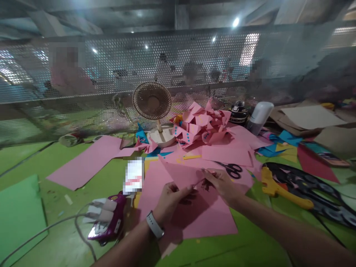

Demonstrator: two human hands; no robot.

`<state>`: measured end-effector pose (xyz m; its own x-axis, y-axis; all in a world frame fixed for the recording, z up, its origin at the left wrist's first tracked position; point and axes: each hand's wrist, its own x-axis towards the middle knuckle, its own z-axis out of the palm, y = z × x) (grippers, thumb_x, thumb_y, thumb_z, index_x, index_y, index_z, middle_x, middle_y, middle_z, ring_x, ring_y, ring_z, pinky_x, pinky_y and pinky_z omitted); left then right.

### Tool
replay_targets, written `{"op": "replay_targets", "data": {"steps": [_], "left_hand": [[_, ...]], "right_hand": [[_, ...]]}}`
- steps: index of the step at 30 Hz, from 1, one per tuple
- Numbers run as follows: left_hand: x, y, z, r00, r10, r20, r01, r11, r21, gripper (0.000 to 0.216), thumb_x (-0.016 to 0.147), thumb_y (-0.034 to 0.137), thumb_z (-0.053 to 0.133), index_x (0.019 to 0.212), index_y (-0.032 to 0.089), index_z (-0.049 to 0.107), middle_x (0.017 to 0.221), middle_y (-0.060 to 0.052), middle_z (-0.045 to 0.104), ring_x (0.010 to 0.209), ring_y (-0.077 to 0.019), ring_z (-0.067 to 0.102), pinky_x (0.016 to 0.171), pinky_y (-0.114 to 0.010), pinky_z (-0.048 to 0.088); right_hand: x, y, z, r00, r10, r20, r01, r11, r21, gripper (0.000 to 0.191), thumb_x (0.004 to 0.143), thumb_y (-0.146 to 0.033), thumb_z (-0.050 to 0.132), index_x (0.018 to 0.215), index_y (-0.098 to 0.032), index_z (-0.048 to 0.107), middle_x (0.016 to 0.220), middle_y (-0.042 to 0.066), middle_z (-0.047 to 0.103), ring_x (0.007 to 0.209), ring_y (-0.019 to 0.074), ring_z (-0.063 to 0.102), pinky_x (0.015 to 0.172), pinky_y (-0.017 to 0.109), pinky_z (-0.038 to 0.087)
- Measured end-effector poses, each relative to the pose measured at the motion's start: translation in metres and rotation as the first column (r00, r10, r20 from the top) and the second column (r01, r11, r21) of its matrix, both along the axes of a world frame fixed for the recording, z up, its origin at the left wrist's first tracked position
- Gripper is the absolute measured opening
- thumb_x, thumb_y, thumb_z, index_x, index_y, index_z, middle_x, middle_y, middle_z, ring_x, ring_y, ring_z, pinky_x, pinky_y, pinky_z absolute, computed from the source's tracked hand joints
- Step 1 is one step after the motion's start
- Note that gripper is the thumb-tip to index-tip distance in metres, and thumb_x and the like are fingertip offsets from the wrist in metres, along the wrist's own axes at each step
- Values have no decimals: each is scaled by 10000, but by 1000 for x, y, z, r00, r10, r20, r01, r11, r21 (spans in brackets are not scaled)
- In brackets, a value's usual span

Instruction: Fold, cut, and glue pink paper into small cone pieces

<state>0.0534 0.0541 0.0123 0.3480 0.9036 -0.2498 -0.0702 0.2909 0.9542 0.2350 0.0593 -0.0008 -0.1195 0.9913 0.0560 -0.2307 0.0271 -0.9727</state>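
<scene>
A pink paper piece (pixel 182 172), folded to a triangular shape, is held up just above a stack of flat pink sheets (pixel 205 215) on the green table (pixel 44 167). My left hand (pixel 171 198), with a white watch on the wrist, pinches its lower left edge. My right hand (pixel 221 181) pinches its right edge. Both hands are closed on the paper. Black-handled scissors (pixel 232 169) lie just beyond my right hand.
A heap of folded pink paper shapes (pixel 204 124) sits behind, beside a small desk fan (pixel 152 105). A yellow glue gun (pixel 278 187) lies at right, a purple power strip (pixel 107 220) with cables at left. People sit behind a perforated metal screen (pixel 111 63).
</scene>
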Motion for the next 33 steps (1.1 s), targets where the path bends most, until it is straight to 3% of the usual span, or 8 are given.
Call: {"op": "replay_targets", "data": {"steps": [4,10,16,28,33], "left_hand": [[-3,2,4,994,-80,-77,81,997,15,350,715,420,689,755,73,707,725,-152,709,571,-154,645,519,-215,481],[-6,5,4,987,-155,-44,154,988,-17,361,715,417,693,818,72,703,738,-132,710,573,-138,637,538,-225,507],[-5,3,3,987,-157,-47,158,987,27,357,729,414,683,808,67,716,747,-139,712,564,-130,630,538,-221,509],[-7,4,-3,987,-142,-72,149,983,104,357,761,409,650,746,61,726,700,-149,712,595,-165,659,562,-231,512],[-3,2,-5,993,-108,-54,115,979,165,334,766,392,651,744,67,725,673,-127,710,580,-147,642,571,-222,502]], "right_hand": [[2,0,1,999,-18,42,17,1000,14,407,772,-506,592,585,-145,617,529,7,592,480,98,519,505,235,405],[8,1,4,981,-29,190,9,995,102,438,808,-512,543,567,-149,591,524,0,584,501,99,521,525,230,393],[9,2,1,987,-26,160,3,990,144,397,832,-462,541,592,-151,597,546,2,586,517,101,523,527,231,394],[5,2,1,1000,-12,9,12,1000,6,404,791,-485,584,578,-142,599,514,-1,586,462,87,509,480,219,394],[0,-3,3,990,140,10,-138,986,-94,309,683,-426,715,676,-123,657,582,12,632,511,93,538,515,218,407]]}}
